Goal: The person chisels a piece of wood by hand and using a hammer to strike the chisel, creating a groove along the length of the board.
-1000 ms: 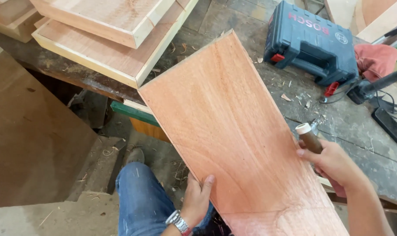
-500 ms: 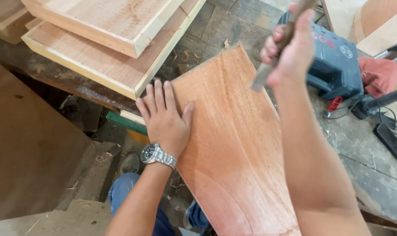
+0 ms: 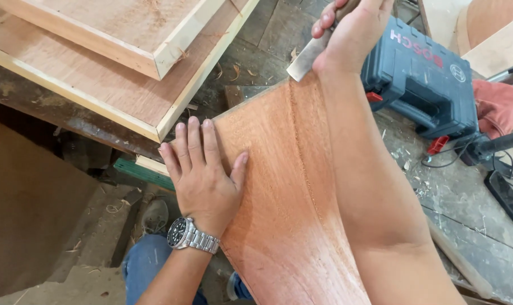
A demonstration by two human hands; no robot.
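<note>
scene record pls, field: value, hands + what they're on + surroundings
left hand: left hand flat, palm down, on the reddish wood board at its left edge; wristwatch on wrist
right hand: right hand gripping a chisel, blade tip at the board's far edge
board surface: long scored line down it
bench: workbench strewn with shavings
right of board: blue tool case, red cloth
upper left: stacked framed panels

I see a reddish-brown board with fine grain. My chisel's blade is grey steel. The tool case is dark blue with red latches.
</note>
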